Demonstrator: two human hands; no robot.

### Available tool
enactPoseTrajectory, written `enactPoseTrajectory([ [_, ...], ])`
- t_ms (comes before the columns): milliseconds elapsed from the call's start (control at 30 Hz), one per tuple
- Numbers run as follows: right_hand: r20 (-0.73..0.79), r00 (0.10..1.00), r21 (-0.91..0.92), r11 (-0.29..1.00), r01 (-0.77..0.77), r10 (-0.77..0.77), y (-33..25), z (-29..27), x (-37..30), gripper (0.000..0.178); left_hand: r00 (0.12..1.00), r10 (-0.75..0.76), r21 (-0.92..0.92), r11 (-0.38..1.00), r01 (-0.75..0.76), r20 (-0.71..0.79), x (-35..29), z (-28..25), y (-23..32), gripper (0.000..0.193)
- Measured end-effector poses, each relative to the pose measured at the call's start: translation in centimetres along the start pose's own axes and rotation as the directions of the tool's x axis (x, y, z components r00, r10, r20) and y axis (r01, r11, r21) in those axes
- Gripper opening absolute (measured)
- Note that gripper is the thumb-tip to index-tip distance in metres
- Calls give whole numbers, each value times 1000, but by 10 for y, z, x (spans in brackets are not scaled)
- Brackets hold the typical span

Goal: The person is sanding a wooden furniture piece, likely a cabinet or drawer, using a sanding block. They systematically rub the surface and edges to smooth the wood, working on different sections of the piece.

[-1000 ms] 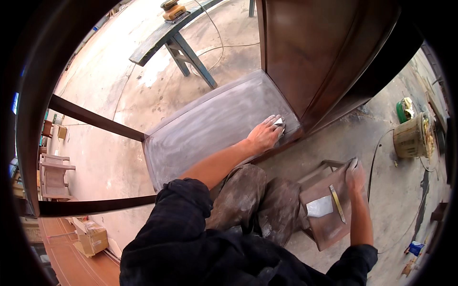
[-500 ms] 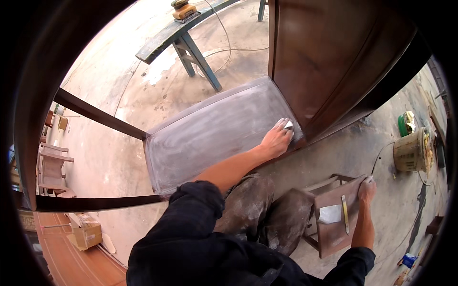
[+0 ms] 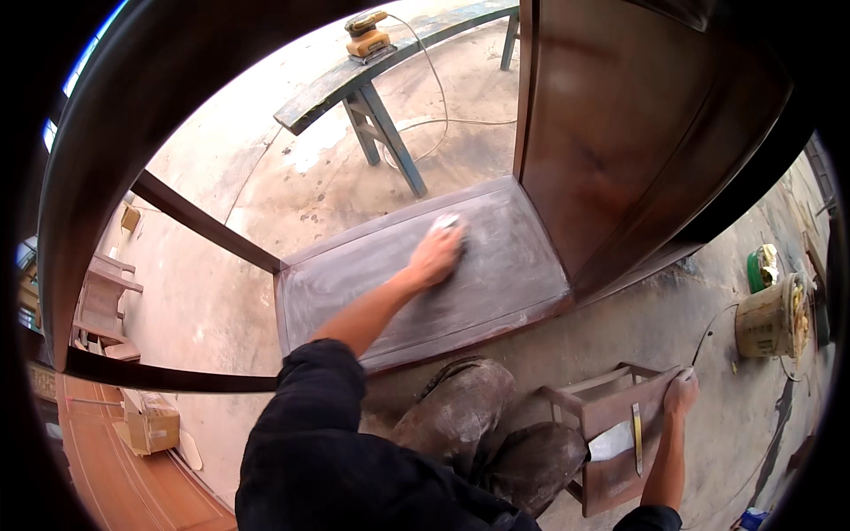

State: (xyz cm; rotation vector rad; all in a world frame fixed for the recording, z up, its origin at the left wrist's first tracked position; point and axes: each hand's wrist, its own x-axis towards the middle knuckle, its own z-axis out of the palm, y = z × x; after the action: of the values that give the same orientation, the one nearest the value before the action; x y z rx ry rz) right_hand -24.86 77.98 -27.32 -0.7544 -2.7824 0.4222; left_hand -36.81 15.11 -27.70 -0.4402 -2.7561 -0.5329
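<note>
My left hand (image 3: 436, 252) presses a folded white sheet (image 3: 449, 220), which looks like sandpaper, onto a dark wooden panel (image 3: 372, 283) streaked with pale dust. The fingers are closed over it and partly blurred. The panel lies low inside an upright dark wooden frame, with a tall dark board (image 3: 611, 133) standing at its right end. At the lower right, my right hand (image 3: 682, 391) grips the far edge of a small wooden stool (image 3: 611, 482). On the stool top lie a white sheet (image 3: 611, 442) and a slim yellow-and-dark tool (image 3: 637, 438).
Frame rails (image 3: 208, 223) cross on the left. Beyond stands a blue-grey bench (image 3: 328, 96) carrying a yellow power sander (image 3: 367, 37) with its cord. A bucket (image 3: 766, 320) and a green tin (image 3: 758, 270) stand at right; a cardboard box (image 3: 150, 423) sits lower left.
My left hand has moved from the panel's right end leftward and away to its far middle, the white sheet still under it. My right hand keeps its hold on the stool. The view has shifted slightly.
</note>
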Motion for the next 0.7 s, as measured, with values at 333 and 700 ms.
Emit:
enactPoseTrajectory([
  [333,14,1000,29,1000,10,-11,-1,-11,-2,45,936,-30,-19,999,39,350,72,22,4,52],
  [700,-33,999,48,999,21,-19,-2,-1,3,46,959,43,-3,999,-44,281,49,5,-51,51],
])
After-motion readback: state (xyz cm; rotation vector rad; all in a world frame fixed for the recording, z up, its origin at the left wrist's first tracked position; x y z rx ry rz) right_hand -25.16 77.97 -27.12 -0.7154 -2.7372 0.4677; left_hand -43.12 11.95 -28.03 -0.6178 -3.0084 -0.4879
